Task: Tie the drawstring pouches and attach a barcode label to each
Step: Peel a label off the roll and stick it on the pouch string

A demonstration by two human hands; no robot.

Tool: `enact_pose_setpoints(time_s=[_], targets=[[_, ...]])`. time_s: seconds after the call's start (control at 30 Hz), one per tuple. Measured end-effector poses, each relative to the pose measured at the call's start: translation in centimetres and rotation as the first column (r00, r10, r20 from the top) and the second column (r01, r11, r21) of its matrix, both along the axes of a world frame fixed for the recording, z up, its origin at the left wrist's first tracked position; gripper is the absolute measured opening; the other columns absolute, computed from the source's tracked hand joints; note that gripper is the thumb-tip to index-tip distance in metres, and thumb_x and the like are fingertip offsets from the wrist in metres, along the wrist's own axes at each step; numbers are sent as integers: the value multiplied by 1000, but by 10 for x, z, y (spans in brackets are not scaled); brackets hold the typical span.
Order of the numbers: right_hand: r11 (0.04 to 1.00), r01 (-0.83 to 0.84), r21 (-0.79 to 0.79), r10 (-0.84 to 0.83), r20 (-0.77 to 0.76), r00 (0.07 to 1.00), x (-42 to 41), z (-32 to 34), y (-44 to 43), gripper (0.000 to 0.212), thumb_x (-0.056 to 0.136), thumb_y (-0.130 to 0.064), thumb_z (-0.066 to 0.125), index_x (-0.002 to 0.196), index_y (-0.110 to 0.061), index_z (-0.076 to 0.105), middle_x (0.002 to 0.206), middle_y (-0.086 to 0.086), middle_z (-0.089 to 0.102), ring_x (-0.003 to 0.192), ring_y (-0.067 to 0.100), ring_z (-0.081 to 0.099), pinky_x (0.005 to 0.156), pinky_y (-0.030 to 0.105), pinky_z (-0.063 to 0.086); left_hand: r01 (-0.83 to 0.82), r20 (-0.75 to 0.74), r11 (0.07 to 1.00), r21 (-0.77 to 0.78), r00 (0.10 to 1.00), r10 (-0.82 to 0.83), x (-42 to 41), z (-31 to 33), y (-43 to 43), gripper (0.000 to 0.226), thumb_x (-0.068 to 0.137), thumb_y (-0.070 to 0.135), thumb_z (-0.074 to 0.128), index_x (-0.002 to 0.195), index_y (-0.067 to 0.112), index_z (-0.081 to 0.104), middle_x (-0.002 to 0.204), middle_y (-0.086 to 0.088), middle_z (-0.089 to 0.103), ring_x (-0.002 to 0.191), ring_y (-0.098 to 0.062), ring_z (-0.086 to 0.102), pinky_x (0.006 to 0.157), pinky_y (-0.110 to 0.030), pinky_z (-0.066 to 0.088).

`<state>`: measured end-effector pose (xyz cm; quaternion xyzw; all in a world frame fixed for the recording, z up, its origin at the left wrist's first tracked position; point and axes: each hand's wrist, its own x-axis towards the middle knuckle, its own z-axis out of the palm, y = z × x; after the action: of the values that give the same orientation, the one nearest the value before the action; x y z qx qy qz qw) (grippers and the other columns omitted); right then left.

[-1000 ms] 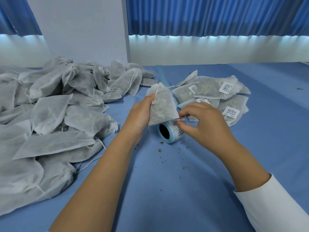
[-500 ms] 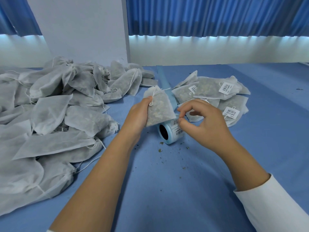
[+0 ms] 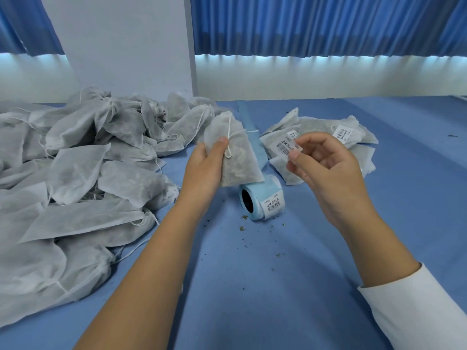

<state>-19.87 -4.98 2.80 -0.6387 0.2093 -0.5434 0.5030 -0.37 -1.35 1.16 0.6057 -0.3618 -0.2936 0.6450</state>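
The pouch (image 3: 236, 157) is thin, matt white non-woven cloth, faintly see-through, with a white cord drawstring (image 3: 229, 133). The barcode label (image 3: 288, 145) is smooth white paper; the label roll (image 3: 264, 204) has slick pale-blue backing paper. The tabletop (image 3: 278, 286) wears matt blue cloth.

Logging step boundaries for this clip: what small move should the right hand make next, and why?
Probably carry the barcode label across to the pouch and press it on. The right hand pinches the label, peeled and clear of the label roll, while the left hand holds up the pouch, whose visible face shows no label.
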Motion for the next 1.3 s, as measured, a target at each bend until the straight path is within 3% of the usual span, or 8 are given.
enact_pose_setpoints(time_s=[0.2,0.33,0.5,0.6,0.9,1.03,1.13,1.3], targets=[[988,-132,79,129,52,990,4,2,4,23,84,-7,66,92,-27,74,82,-7,70,83,9,64,77,23,54,51,105,998,-34,993,-48,-11,9,11,24,92,52,57,94,28,60,92,13,67,90,-6,67,86,-35,55],[994,-92,53,92,5,996,7,1,7,35,89,0,65,116,-23,68,87,-6,68,82,9,63,73,19,51,104,152,994,24,983,-106,-20,11,13,44,81,59,57,103,22,61,106,-4,71,99,-20,69,93,-49,54],[997,-65,36,65,-2,998,10,0,7,59,88,3,66,135,-29,52,98,-1,67,79,7,67,72,18,51,200,167,975,99,962,-214,-24,10,14,39,80,59,60,106,29,62,100,14,73,95,-5,69,85,-34,54],[999,-38,35,38,0,999,11,-1,6,68,86,3,68,139,-34,47,105,3,65,82,5,68,73,19,53,282,187,949,140,934,-305,-25,12,16,50,76,57,60,115,25,62,109,9,72,103,-10,68,94,-41,54],[997,64,36,-63,-33,997,12,-5,4,66,84,3,70,134,-34,48,95,-2,61,74,13,68,73,24,55,393,141,907,148,900,-413,-25,14,22,50,72,40,66,120,27,58,112,10,72,105,-7,68,97,-35,52],[991,134,-6,-134,-75,988,15,-5,7,63,82,0,73,131,-32,49,92,-2,60,69,13,66,77,26,57,396,167,907,144,894,-416,-26,14,23,44,71,41,67,113,32,58,108,13,72,101,-4,69,91,-31,53],[983,174,-51,-179,-98,979,15,-6,9,63,82,-2,75,131,-31,49,89,-6,59,62,7,63,76,22,57,350,177,928,127,913,-369,-30,15,24,42,71,53,67,107,31,62,102,11,73,96,-5,70,86,-30,55],[967,241,-88,-251,-128,960,17,-9,10,63,78,-7,79,129,-31,50,83,-14,60,58,3,62,71,16,52,248,227,967,55,940,-254,-36,15,23,17,95,43,60,93,27,64,84,15,69,80,-2,65,75,-24,50]])
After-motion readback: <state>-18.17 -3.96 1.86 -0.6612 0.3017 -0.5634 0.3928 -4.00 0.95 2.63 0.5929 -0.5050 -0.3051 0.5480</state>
